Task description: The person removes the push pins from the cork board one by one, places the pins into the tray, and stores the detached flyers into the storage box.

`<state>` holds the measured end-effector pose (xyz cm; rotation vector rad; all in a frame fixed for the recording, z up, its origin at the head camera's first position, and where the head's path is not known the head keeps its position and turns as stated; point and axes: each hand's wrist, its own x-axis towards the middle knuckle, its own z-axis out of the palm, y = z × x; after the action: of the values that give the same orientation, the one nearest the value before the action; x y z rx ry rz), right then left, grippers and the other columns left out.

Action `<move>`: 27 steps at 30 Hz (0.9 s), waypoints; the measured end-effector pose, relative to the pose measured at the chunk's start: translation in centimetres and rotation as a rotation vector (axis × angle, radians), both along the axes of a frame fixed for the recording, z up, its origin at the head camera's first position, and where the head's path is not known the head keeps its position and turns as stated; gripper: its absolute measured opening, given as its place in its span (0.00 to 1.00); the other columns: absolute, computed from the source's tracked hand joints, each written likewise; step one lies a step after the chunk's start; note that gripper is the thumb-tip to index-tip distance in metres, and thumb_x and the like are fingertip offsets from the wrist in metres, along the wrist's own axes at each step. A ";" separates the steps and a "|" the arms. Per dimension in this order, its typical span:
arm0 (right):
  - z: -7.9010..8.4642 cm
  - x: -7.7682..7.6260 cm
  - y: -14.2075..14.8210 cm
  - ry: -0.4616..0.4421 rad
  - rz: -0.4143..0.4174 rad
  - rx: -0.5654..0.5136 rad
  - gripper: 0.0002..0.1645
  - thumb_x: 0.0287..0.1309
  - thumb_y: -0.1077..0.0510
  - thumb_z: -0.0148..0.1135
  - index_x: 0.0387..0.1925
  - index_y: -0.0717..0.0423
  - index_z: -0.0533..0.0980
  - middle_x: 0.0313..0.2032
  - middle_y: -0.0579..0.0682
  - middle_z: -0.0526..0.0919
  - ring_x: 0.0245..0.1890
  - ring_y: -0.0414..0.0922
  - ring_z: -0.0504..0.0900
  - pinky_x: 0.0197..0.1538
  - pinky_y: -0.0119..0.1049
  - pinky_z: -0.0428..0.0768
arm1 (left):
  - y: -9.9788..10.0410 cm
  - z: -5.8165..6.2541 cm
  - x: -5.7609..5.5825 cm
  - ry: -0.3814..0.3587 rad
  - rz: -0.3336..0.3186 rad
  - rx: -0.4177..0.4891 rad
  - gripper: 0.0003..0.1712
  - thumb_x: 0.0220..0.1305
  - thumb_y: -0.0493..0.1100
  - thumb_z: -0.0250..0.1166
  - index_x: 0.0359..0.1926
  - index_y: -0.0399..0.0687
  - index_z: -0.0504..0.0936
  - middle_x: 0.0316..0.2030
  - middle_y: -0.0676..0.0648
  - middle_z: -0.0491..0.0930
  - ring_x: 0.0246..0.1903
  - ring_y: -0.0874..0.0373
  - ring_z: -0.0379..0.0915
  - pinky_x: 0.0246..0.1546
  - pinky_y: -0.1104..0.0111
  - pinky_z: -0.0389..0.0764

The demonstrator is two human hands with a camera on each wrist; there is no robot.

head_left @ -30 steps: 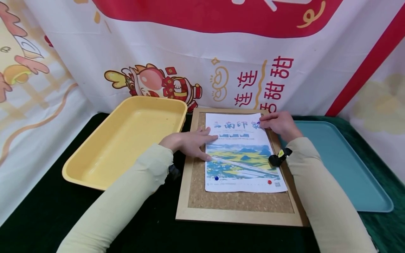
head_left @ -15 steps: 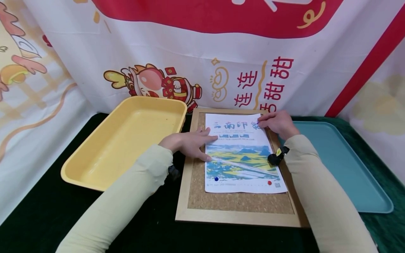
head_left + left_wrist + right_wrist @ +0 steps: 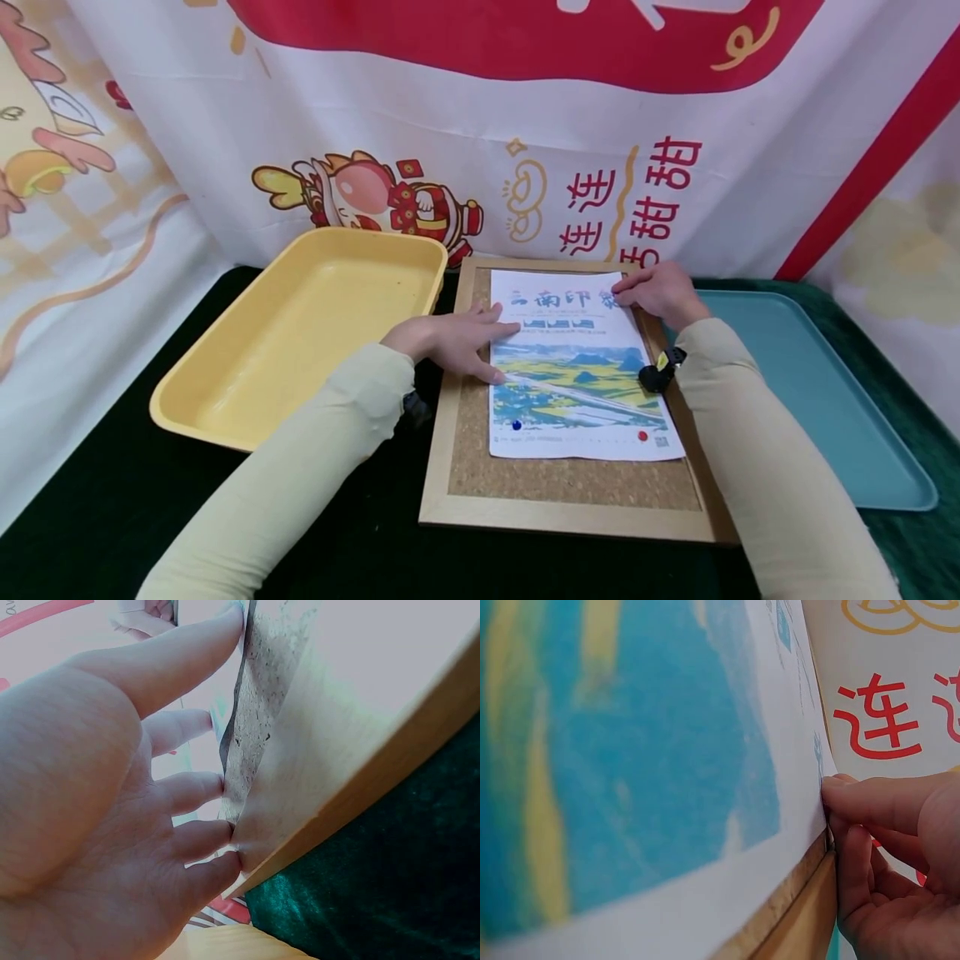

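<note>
our left hand lies flat, fingers straight, on the poster; right hand fingers curl, pinching its top corner on the corkboard.

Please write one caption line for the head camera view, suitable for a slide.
Left hand presses the poster flat on the cork board while right hand works at its top right corner.
</note>
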<state>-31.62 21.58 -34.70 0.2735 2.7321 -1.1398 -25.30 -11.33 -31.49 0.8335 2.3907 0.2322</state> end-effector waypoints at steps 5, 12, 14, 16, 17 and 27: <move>-0.2 -0.2 0.1 0.000 -0.014 -0.009 0.18 0.71 0.53 0.69 0.57 0.57 0.86 0.69 0.62 0.75 0.65 0.60 0.68 0.70 0.59 0.71 | 0.2 0.0 -0.1 0.001 0.001 -0.007 0.50 0.77 0.61 0.63 0.87 0.60 0.46 0.87 0.43 0.28 0.86 0.40 0.19 0.85 0.44 0.36; -0.3 -0.4 0.4 -0.006 -0.022 -0.023 0.18 0.70 0.52 0.70 0.55 0.57 0.87 0.68 0.61 0.76 0.63 0.58 0.69 0.66 0.55 0.72 | 0.2 -0.1 -0.2 0.002 -0.012 0.013 0.51 0.77 0.60 0.63 0.87 0.58 0.45 0.86 0.42 0.28 0.85 0.40 0.19 0.85 0.44 0.36; -0.3 -0.4 0.3 -0.005 -0.011 -0.032 0.18 0.71 0.52 0.70 0.55 0.57 0.87 0.68 0.62 0.76 0.63 0.58 0.69 0.66 0.55 0.72 | -0.1 -0.1 -0.1 0.002 -0.009 0.018 0.51 0.77 0.60 0.63 0.87 0.57 0.46 0.86 0.42 0.28 0.85 0.40 0.19 0.85 0.44 0.35; -0.3 -0.3 0.3 -0.003 0.002 -0.056 0.18 0.71 0.52 0.69 0.56 0.58 0.86 0.67 0.62 0.76 0.64 0.58 0.68 0.66 0.55 0.72 | -0.3 0.0 0.0 -0.001 -0.002 0.022 0.51 0.77 0.60 0.63 0.87 0.57 0.46 0.86 0.42 0.28 0.85 0.40 0.19 0.85 0.44 0.35; -0.3 -0.3 0.3 -0.001 0.011 -0.069 0.19 0.72 0.52 0.69 0.57 0.58 0.85 0.67 0.62 0.75 0.64 0.58 0.68 0.65 0.54 0.71 | -0.3 0.0 0.0 -0.001 -0.001 0.022 0.51 0.77 0.60 0.63 0.87 0.57 0.46 0.86 0.42 0.28 0.85 0.40 0.19 0.85 0.44 0.35; -0.3 0.8 1.0 -0.001 0.061 -0.143 0.21 0.75 0.53 0.65 0.61 0.61 0.82 0.66 0.62 0.73 0.62 0.56 0.65 0.57 0.45 0.66 | -0.1 -0.1 -0.1 0.002 -0.007 0.017 0.50 0.77 0.60 0.62 0.87 0.59 0.46 0.87 0.43 0.28 0.86 0.40 0.19 0.85 0.44 0.35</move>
<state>-30.86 22.59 -34.98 0.1706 2.6225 -1.3092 -25.41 -11.40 -31.57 0.8507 2.3901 0.2497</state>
